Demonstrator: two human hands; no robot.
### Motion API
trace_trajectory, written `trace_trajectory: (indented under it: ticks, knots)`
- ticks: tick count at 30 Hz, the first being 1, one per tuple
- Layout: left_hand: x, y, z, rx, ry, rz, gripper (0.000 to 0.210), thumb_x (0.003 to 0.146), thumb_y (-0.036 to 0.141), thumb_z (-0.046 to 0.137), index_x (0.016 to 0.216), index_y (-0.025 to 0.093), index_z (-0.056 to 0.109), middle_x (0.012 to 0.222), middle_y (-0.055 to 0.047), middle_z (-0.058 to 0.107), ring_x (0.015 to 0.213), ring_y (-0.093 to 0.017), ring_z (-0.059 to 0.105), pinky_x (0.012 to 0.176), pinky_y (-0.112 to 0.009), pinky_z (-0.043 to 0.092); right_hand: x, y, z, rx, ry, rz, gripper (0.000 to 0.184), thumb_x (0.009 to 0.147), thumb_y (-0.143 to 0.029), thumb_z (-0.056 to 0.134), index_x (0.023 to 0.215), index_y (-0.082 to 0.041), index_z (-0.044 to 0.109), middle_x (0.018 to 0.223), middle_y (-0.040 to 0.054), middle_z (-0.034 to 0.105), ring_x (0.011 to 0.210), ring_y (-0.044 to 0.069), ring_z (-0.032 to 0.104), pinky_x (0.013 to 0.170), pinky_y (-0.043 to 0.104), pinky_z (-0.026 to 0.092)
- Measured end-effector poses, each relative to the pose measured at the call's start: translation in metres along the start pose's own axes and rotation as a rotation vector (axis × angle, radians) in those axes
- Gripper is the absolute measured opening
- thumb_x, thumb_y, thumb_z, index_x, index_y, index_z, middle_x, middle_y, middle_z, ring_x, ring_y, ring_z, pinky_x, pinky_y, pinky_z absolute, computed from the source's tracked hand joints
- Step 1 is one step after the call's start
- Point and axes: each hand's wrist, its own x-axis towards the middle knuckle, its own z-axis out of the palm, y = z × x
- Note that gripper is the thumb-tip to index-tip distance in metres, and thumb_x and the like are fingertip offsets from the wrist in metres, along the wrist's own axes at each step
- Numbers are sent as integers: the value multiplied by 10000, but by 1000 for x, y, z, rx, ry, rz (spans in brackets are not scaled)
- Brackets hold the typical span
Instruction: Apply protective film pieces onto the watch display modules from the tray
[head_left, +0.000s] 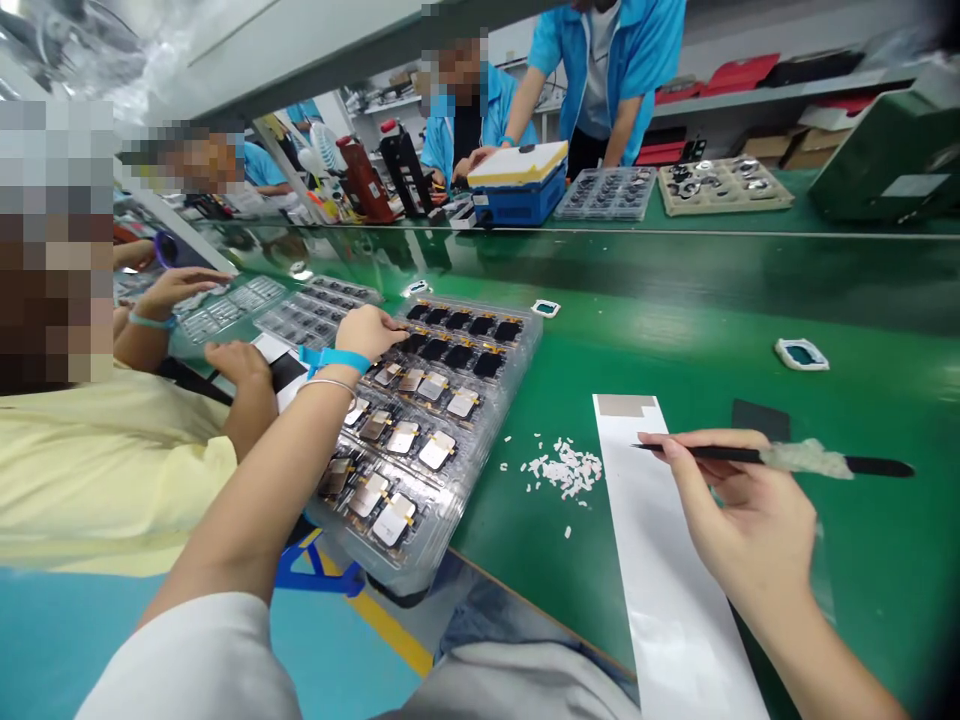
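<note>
My left hand (367, 335) reaches over a clear plastic tray (480, 450), its thumb and fingers pinched together at the edge of a row of black square pieces (457, 352). Whatever lies between those fingertips is hidden. Nearer rows of the tray hold small modules with silvery faces (437, 450). In my right hand (750, 520) is a pair of black tweezers (724, 454), wrapped with whitish material around the middle. The tweezer tips point left, above a long white strip of paper (652, 560). Beside the strip lies a loose pile of tiny white pieces (568, 470).
White ring-shaped parts (802, 354) sit on the green bench (675, 330). A dark square sheet (760, 420) lies behind my right hand. At left, a person in a yellow shirt (112, 480) works near more trays (315, 310). A blue box (521, 195) stands across the bench.
</note>
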Motion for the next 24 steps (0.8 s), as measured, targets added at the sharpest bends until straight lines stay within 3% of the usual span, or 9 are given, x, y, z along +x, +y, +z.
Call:
trace_trajectory:
  ticks: [4,7,10,13,16,18,21,24]
  knots:
    - [-3,10,-6,-86,97,-9,161,860,230,670,938,90,680,1037,-156,705,1037,-313,651,898,-441,516,0,2,0,0,11,22,154,888,-324,670,787,-217,715,857,12,706,709,147,728,679,249,608]
    - [-32,26,-18,-213,138,75,169,920,188,481,977,107,618,928,-144,723,949,-279,674,820,-371,522,2,2,-2,73,-7,50,92,898,-295,664,867,-218,703,923,13,704,767,138,730,723,242,589]
    - [-109,51,-30,-411,44,270,232,1024,246,276,1060,183,496,784,-31,685,689,-162,656,678,-269,526,3,-2,-7,183,-100,31,121,952,-240,579,1025,-231,676,948,20,691,850,137,702,764,260,551]
    - [-209,78,-31,-754,-184,600,167,1038,279,336,1073,228,491,711,9,587,573,-135,549,559,-245,457,3,-11,-14,206,-207,-93,217,973,-157,489,1016,-242,683,883,14,637,820,121,615,732,264,484]
    - [-272,103,-9,-901,-354,691,100,1024,230,424,1071,258,508,709,25,560,562,-118,525,537,-236,412,1,-22,-18,222,-278,-200,190,924,-124,538,1005,-222,679,848,11,589,714,105,539,585,240,418]
    - [-281,119,16,-1062,-402,618,98,1042,238,403,1073,257,494,720,31,557,604,-115,542,580,-233,427,1,-26,-18,229,-289,-237,155,888,-123,600,1009,-199,659,840,11,580,692,99,545,530,226,404]
    - [-264,139,52,-1256,-387,496,117,1053,279,400,1027,238,506,814,14,572,694,-114,565,652,-232,450,0,-25,-13,143,-288,-332,148,863,-91,651,983,-176,635,870,28,625,777,115,617,597,222,477]
    - [-246,148,71,-1334,-383,454,132,1053,281,408,1021,231,526,817,22,565,654,-97,527,625,-215,431,-1,-19,-8,-15,-306,-423,141,880,-76,655,983,-169,629,908,40,661,813,121,648,659,227,516]
